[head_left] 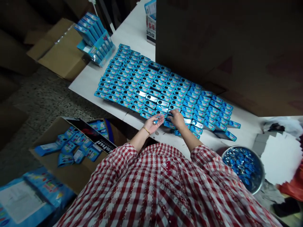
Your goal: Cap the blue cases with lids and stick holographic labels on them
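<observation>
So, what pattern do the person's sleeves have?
Red-and-white check on the sleeves, seen best in the head view.

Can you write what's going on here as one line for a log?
left hand: holds small blue piece | right hand: on blue card trays | white table | round metal bowl of blue caps: right

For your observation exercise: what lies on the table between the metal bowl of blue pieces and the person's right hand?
In the head view, mostly bare white table separates the metal bowl from the right hand; only the near edge of the blue packs intrudes.
</observation>
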`<state>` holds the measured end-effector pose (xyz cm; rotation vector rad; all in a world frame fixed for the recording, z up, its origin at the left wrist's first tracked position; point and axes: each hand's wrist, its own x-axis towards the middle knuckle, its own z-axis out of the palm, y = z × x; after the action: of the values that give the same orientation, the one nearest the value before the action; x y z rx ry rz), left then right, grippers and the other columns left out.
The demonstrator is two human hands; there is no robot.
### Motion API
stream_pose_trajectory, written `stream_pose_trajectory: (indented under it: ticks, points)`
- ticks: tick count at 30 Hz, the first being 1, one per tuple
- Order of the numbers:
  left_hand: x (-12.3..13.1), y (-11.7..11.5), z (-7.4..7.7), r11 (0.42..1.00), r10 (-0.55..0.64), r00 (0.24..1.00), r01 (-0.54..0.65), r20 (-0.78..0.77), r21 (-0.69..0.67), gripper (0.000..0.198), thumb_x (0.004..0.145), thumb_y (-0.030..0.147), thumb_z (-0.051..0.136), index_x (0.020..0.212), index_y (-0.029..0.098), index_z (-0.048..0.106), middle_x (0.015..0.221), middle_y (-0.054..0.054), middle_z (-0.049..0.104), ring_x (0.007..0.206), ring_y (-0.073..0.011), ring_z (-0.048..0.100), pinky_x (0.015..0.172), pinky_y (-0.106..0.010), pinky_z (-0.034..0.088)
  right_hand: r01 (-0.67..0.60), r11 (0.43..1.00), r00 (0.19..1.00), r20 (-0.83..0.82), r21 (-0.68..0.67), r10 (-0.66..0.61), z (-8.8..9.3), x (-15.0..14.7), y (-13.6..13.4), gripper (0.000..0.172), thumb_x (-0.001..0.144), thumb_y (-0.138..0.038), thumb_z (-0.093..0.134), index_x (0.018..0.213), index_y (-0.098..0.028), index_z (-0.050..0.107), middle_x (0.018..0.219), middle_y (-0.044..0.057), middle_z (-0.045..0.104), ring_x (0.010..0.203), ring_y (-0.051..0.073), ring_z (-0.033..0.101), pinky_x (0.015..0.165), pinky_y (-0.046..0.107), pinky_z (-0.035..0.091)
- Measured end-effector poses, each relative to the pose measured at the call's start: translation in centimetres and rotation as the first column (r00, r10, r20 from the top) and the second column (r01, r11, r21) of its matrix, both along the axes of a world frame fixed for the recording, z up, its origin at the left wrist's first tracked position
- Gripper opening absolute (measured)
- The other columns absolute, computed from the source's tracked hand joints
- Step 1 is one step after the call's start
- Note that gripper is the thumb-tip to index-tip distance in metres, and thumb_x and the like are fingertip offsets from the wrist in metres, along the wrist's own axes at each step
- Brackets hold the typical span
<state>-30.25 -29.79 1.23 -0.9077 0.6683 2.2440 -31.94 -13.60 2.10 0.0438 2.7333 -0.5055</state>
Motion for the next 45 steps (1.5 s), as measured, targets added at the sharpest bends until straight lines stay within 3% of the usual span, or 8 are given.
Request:
stream_pose_trajectory:
  ticks: [5, 7, 9, 12, 20, 29, 36, 45]
  points:
    - [0.5, 0.9, -0.4, 0.997, -0.068, 0.993, 0.071, -0.092, 0.032, 0.029, 0.063, -0.003, 0.046, 0.085, 0.010, 0.061, 0.078, -0.005, 0.065, 0.073, -0.0115, 0.063, 0.085, -0.031, 0.050, -0.301, 0.878, 0.953, -0.141, -0.373, 0.267, 0.5, 1.5, -1.1, 0.024, 0.082, -0.018, 0.053, 0.101, -0.023, 0.067, 0.100, 0.005, 0.061, 0.093, 0.016, 0.057, 0.079, 0.026, 0.044]
    - [0.7, 0.9, -0.3, 0.994, -0.100, 0.991, 0.104, -0.085, 0.036, 0.031, 0.064, -0.003, 0.047, 0.089, 0.011, 0.060, 0.082, -0.006, 0.066, 0.075, -0.0132, 0.064, 0.085, -0.033, 0.050, -0.250, 0.851, 0.968, -0.122, -0.461, 0.218, -0.1, 1.5, -0.4, 0.019, 0.079, -0.016, 0.056, 0.092, -0.020, 0.068, 0.092, 0.004, 0.063, 0.086, 0.015, 0.058, 0.078, 0.026, 0.044]
    - [0.6, 0.8, -0.1, 0.992, -0.127, 0.989, 0.129, -0.070, 0.016, 0.032, 0.066, -0.001, 0.049, 0.095, 0.011, 0.059, 0.089, -0.009, 0.067, 0.082, -0.0166, 0.065, 0.082, -0.034, 0.051, -0.047, 0.875, 0.997, -0.077, -0.482, 0.011, -1.0, 1.1, 0.9, 0.014, 0.076, -0.018, 0.057, 0.087, -0.018, 0.067, 0.084, 0.003, 0.063, 0.079, 0.015, 0.058, 0.075, 0.027, 0.045]
    - [0.1, 0.3, 0.3, 0.989, -0.125, 0.992, 0.122, -0.035, -0.088, 0.023, 0.071, 0.002, 0.051, 0.092, 0.011, 0.058, 0.081, -0.010, 0.066, 0.075, -0.0151, 0.065, 0.070, -0.026, 0.052, 0.201, 0.904, 0.971, -0.047, -0.377, -0.236, -2.0, -0.2, 3.1, 0.013, 0.075, -0.023, 0.057, 0.085, -0.017, 0.064, 0.081, 0.003, 0.063, 0.075, 0.017, 0.056, 0.072, 0.030, 0.045]
    - [-0.1, -0.5, 0.6, 0.980, -0.081, 0.997, 0.083, 0.019, -0.183, 0.012, 0.074, 0.003, 0.050, 0.080, 0.012, 0.056, 0.063, -0.002, 0.058, 0.053, -0.0067, 0.056, 0.045, -0.014, 0.039, -0.144, 0.985, 0.987, -0.088, -0.094, 0.136, -2.3, -1.8, 3.4, 0.025, 0.077, -0.013, 0.048, 0.093, -0.017, 0.067, 0.118, 0.010, 0.055, 0.091, 0.020, 0.056, 0.081, 0.031, 0.043]
    - [-0.3, -0.5, 0.4, 0.979, -0.057, 0.998, 0.061, 0.029, -0.193, 0.012, 0.073, 0.002, 0.052, 0.078, 0.013, 0.056, 0.063, -0.002, 0.058, 0.053, -0.0069, 0.055, 0.046, -0.015, 0.038, 0.024, 0.999, 0.999, 0.032, 0.042, -0.025, -1.1, -3.6, 2.0, 0.028, 0.077, -0.008, 0.046, 0.098, -0.017, 0.062, 0.104, 0.009, 0.061, 0.095, 0.020, 0.057, 0.081, 0.028, 0.043]
    - [-0.7, -0.7, 0.2, 0.982, -0.048, 0.998, 0.052, 0.028, -0.182, 0.013, 0.073, 0.003, 0.052, 0.080, 0.013, 0.057, 0.063, -0.002, 0.058, 0.054, -0.0069, 0.054, 0.047, -0.016, 0.037, -0.099, 0.966, 0.985, 0.159, 0.239, 0.062, -1.3, -5.3, 0.4, 0.036, 0.080, -0.009, 0.045, 0.114, -0.017, 0.054, 0.115, 0.015, 0.058, 0.099, 0.026, 0.059, 0.078, 0.035, 0.046]
    - [-0.8, 0.0, 0.4, 0.999, -0.036, 0.999, 0.036, 0.001, -0.030, 0.016, 0.075, 0.002, 0.048, 0.083, 0.011, 0.059, 0.076, -0.006, 0.063, 0.074, -0.0118, 0.063, 0.061, -0.019, 0.048, -0.092, 0.963, 0.978, 0.204, 0.254, 0.039, -1.3, -5.4, 0.4, 0.040, 0.083, -0.024, 0.055, 0.122, -0.020, 0.049, 0.117, 0.014, 0.057, 0.105, 0.025, 0.058, 0.081, 0.033, 0.046]
